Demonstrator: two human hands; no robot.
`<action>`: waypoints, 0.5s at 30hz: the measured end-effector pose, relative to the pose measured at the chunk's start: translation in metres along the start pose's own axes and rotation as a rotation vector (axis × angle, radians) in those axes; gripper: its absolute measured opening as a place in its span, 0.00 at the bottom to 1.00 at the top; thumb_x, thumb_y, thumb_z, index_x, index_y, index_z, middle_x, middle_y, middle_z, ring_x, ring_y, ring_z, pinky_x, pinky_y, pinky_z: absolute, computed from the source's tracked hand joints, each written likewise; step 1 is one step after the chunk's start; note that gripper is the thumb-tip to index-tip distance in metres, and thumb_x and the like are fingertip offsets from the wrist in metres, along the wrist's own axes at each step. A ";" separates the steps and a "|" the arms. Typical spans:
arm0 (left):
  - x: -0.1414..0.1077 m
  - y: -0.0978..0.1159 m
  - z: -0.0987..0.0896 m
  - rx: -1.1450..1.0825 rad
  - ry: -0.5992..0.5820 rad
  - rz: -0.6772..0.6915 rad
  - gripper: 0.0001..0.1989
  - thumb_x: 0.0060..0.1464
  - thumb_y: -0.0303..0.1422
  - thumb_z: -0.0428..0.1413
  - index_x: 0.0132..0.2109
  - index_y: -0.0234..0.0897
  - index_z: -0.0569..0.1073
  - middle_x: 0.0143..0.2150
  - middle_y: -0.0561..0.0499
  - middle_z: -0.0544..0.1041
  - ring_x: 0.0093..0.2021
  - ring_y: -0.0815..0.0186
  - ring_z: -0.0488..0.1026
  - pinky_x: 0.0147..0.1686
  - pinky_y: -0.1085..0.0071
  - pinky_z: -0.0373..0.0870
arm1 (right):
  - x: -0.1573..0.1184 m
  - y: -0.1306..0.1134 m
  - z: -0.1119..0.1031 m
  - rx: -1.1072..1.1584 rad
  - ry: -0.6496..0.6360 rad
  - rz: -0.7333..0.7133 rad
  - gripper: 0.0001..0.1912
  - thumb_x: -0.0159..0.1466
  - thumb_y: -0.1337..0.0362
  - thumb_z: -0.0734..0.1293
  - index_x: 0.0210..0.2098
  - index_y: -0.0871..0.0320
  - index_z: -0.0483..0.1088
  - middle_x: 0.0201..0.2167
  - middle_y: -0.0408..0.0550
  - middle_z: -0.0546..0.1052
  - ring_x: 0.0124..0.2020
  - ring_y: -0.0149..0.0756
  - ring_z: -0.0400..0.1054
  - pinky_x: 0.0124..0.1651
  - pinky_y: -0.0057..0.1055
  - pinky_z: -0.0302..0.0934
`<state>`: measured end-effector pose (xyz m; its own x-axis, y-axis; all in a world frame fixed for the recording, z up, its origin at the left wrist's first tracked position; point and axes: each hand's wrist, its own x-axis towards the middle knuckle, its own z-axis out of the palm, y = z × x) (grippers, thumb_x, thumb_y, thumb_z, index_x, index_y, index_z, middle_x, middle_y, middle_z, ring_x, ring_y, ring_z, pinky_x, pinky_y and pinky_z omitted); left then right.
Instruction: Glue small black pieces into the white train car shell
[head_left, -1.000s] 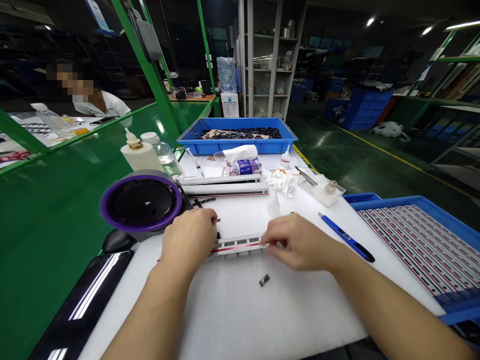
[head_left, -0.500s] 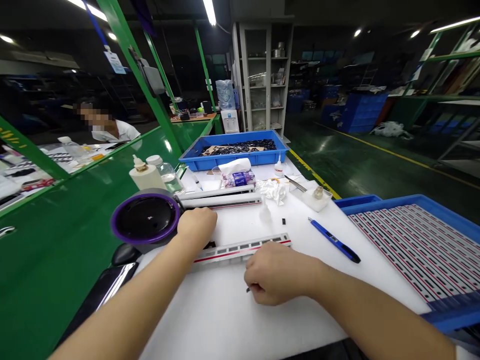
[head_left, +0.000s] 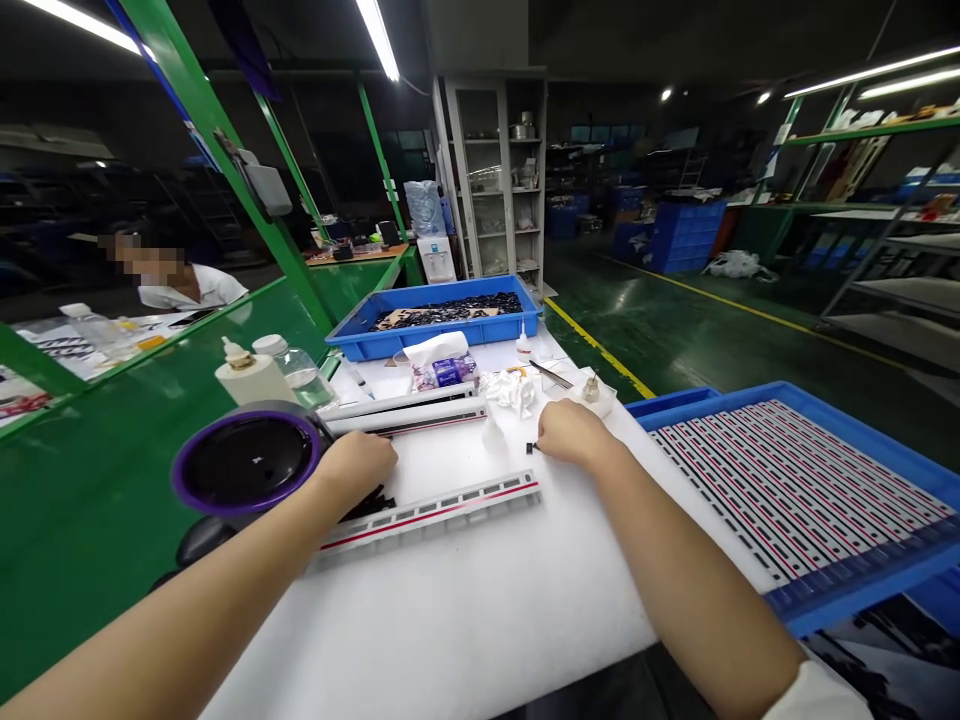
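My right hand is closed round a thin dark tool, whose tip meets a small black piece on the white table. My left hand is closed beside small black parts; what its fingers hold is hidden. In front of both hands lies a long white strip with a red line and a row of windows. More white strips lie behind my left hand. A small clear bottle stands between the hands.
A purple-rimmed black bowl stands at left, near two bottles. Behind are a blue tray of black parts, a tissue pack and tweezers. A blue tray of strips is at right. Another person sits far left.
My right hand has moved forward, away from the strip, to the small black piece. The camera view has turned right. The blue cutter is now hidden behind my right arm.
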<state>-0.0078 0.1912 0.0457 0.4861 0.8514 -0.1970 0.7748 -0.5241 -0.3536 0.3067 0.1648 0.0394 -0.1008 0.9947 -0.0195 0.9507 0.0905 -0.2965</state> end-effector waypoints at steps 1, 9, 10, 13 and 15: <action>-0.001 -0.001 -0.001 0.033 -0.019 -0.007 0.12 0.50 0.15 0.52 0.29 0.29 0.78 0.34 0.34 0.81 0.38 0.47 0.80 0.40 0.60 0.72 | 0.000 -0.001 0.000 -0.002 0.012 0.005 0.08 0.53 0.69 0.67 0.31 0.62 0.78 0.34 0.58 0.80 0.35 0.44 0.74 0.30 0.30 0.56; -0.005 -0.014 -0.001 0.100 -0.072 -0.009 0.18 0.51 0.16 0.49 0.44 0.32 0.77 0.40 0.38 0.81 0.42 0.50 0.79 0.41 0.61 0.72 | -0.011 -0.012 -0.010 0.487 0.503 -0.198 0.14 0.62 0.61 0.64 0.23 0.57 0.73 0.20 0.43 0.74 0.25 0.31 0.65 0.31 0.29 0.54; -0.004 -0.014 0.000 0.092 -0.073 -0.012 0.17 0.50 0.16 0.49 0.44 0.32 0.77 0.40 0.38 0.80 0.42 0.50 0.79 0.41 0.60 0.72 | -0.012 -0.013 -0.009 0.519 0.551 -0.245 0.13 0.62 0.62 0.65 0.23 0.58 0.73 0.20 0.42 0.73 0.24 0.30 0.64 0.31 0.29 0.54; 0.001 -0.014 0.002 0.049 -0.070 -0.031 0.16 0.48 0.16 0.51 0.42 0.32 0.76 0.42 0.38 0.80 0.43 0.49 0.78 0.41 0.60 0.72 | -0.015 -0.018 -0.006 0.567 0.630 -0.362 0.13 0.62 0.64 0.65 0.23 0.58 0.72 0.21 0.42 0.72 0.24 0.30 0.62 0.30 0.29 0.53; 0.004 -0.014 0.002 0.005 -0.061 -0.047 0.14 0.47 0.17 0.52 0.40 0.32 0.77 0.41 0.38 0.80 0.42 0.50 0.78 0.41 0.61 0.71 | -0.017 -0.022 -0.003 0.587 0.630 -0.418 0.13 0.63 0.65 0.64 0.23 0.59 0.72 0.21 0.42 0.71 0.24 0.29 0.62 0.30 0.29 0.53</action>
<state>-0.0177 0.2025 0.0480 0.4238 0.8747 -0.2351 0.7940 -0.4837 -0.3683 0.2888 0.1464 0.0494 -0.0602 0.7461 0.6631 0.5578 0.5761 -0.5975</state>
